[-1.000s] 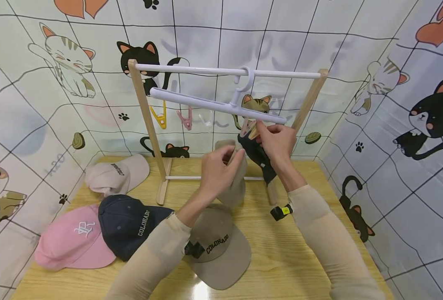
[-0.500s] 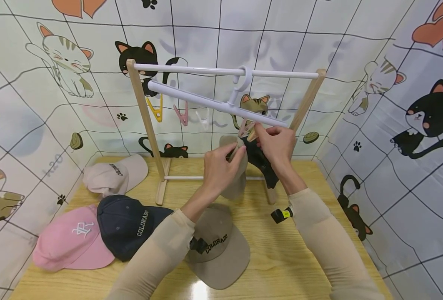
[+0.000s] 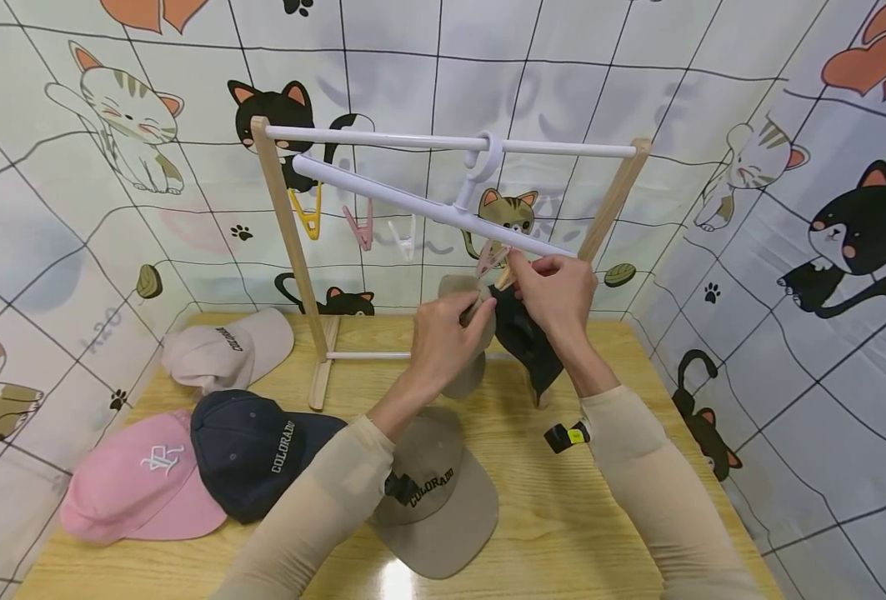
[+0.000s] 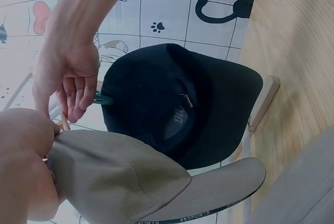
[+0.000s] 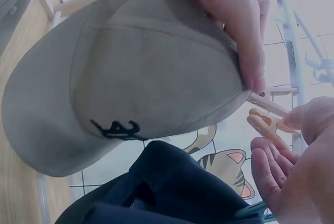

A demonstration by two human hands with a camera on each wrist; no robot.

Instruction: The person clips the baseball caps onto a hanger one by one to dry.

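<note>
My left hand (image 3: pixel 448 333) grips a taupe baseball cap (image 5: pixel 151 72) by the edge of its crown, below the right half of a pale hanger (image 3: pixel 382 194). Just right of it, my right hand (image 3: pixel 563 292) pinches an orange clothespin (image 5: pixel 267 125). The cap's edge is close to this clothespin; whether the clothespin bites on it cannot be told. A dark cap (image 4: pixel 151 98) hangs beside my right hand from a green clothespin (image 4: pixel 102 98). A pink clothespin (image 3: pixel 490 258) hangs on the hanger just left of my right fingertips.
The hanger tilts down to the right on the white bar (image 3: pixel 382 139) of a wooden rack. Yellow (image 3: pixel 307 215), pink (image 3: pixel 362 225) and clear (image 3: pixel 405 239) clothespins hang at its left. Beige (image 3: pixel 217 350), pink (image 3: pixel 142 479), navy (image 3: pixel 251 454) and taupe (image 3: pixel 443 517) caps lie on the table.
The hanger's left end has risen a little and its right end has dipped. My left hand and the taupe cap have moved slightly right, toward the clothespin. The dark cap has swung right.
</note>
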